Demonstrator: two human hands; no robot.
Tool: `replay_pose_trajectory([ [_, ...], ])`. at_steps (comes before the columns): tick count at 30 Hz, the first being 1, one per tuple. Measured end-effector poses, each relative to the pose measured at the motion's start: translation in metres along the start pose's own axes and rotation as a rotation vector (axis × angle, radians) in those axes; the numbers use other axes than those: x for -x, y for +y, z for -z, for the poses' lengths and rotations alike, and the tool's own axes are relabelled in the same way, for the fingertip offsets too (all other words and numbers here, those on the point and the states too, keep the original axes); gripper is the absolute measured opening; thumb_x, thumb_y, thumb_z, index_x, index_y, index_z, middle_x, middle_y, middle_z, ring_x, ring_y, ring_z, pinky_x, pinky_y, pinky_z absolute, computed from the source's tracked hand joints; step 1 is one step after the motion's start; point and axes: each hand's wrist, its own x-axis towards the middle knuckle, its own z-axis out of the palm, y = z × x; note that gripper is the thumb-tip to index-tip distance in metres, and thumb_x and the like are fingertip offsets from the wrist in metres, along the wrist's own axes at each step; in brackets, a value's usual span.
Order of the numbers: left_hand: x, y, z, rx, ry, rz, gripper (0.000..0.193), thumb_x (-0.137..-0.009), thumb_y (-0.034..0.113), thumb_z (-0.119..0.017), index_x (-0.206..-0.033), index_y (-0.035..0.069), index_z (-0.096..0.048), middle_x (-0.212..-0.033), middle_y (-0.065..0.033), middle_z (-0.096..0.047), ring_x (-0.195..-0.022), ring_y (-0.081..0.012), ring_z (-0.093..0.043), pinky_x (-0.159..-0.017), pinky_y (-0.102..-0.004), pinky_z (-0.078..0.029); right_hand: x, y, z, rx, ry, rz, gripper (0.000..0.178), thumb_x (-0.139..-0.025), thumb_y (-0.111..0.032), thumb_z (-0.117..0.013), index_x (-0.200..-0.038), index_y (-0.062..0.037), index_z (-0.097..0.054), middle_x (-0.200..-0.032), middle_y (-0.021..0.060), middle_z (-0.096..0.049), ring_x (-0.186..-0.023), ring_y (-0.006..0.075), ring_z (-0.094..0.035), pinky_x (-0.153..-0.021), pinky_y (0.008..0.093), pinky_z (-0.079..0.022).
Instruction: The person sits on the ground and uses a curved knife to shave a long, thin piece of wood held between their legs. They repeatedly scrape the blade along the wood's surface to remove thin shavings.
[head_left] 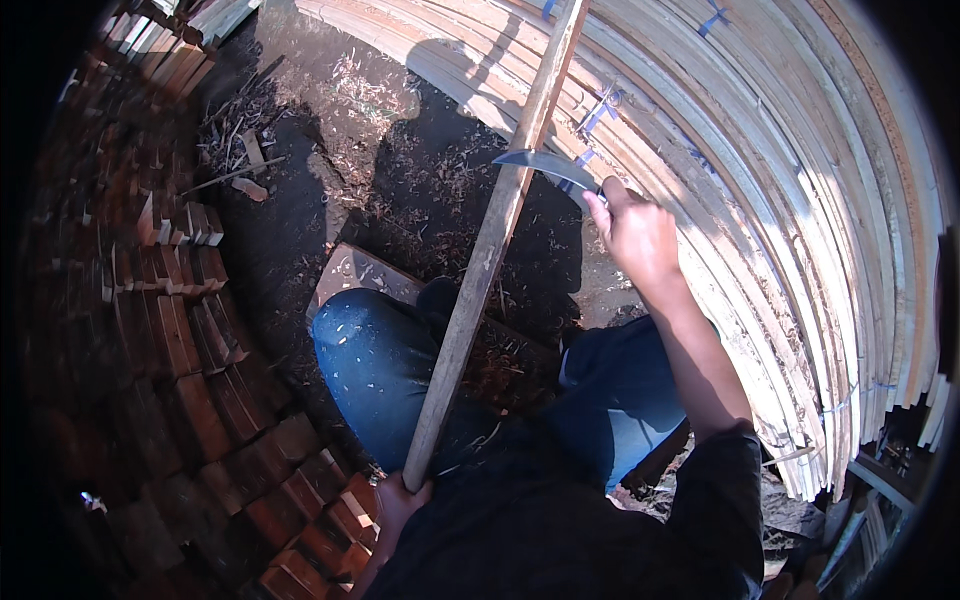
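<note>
A long wooden pole slants across my lap, its near end by my left hip and its far end past the top of the view. My left hand is closed round that near end. In my right hand is a sickle, gripped by its handle, which my fingers mostly cover. Its curved blade lies across the pole's upper part, the tip just past the left side. Whether the edge bites into the wood I cannot tell. My knees, in blue jeans, are spread on either side of the pole.
Long pale wooden strips, bundled with blue ties, are stacked at the right and far side. Stacked short reddish-brown blocks rise on my left. Shavings litter the dark ground. A flat board lies beyond my left knee.
</note>
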Motion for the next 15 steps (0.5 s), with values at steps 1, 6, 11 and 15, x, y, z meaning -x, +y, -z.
replay_pose_trajectory([
  [1, 0.0, 0.011, 0.002, 0.006, -0.007, 0.011, 0.04, -0.065, 0.036, -0.073, -0.074, -0.002, -0.065, -0.06, -0.0199, -0.061, -0.058, -0.0308, -0.065, -0.055, -0.0389, -0.049, -0.012, 0.009, 0.007, 0.112, -0.056, 0.012, 0.035, -0.091, -0.041, -0.052, -0.076, -0.0095, -0.056, -0.054, 0.0099, -0.058, -0.047, 0.0249, -0.061, -0.041, 0.0361, -0.048],
  [6, -0.004, 0.008, -0.001, -0.046, -0.002, -0.022, 0.038, -0.066, 0.034, -0.073, -0.073, -0.002, -0.065, -0.061, -0.0204, -0.061, -0.058, -0.0315, -0.065, -0.055, -0.0385, -0.049, 0.021, -0.014, 0.002, -0.057, 0.017, 0.215, 0.037, -0.088, -0.043, -0.056, -0.074, -0.0094, -0.056, -0.051, 0.0096, -0.055, -0.045, 0.0269, -0.059, -0.043, 0.0374, -0.05],
  [11, -0.003, 0.033, 0.006, 0.02, -0.02, 0.07, 0.038, -0.067, 0.034, -0.072, -0.074, -0.002, -0.065, -0.061, -0.0202, -0.061, -0.059, -0.0311, -0.066, -0.055, -0.0379, -0.049, -0.017, 0.01, -0.007, 0.041, 0.015, 0.027, 0.035, -0.09, -0.041, -0.055, -0.075, -0.0089, -0.057, -0.047, 0.0098, -0.054, -0.043, 0.0269, -0.059, -0.041, 0.0385, -0.049],
  [15, 0.002, 0.027, 0.006, 0.003, 0.014, 0.015, 0.035, -0.067, 0.031, -0.07, -0.071, -0.003, -0.064, -0.059, -0.021, -0.06, -0.058, -0.0291, -0.065, -0.054, -0.0385, -0.049, 0.015, -0.01, -0.002, -0.037, 0.009, 0.162, 0.037, -0.089, -0.044, -0.054, -0.075, -0.0099, -0.056, -0.051, 0.0092, -0.055, -0.042, 0.027, -0.058, -0.041, 0.0383, -0.048],
])
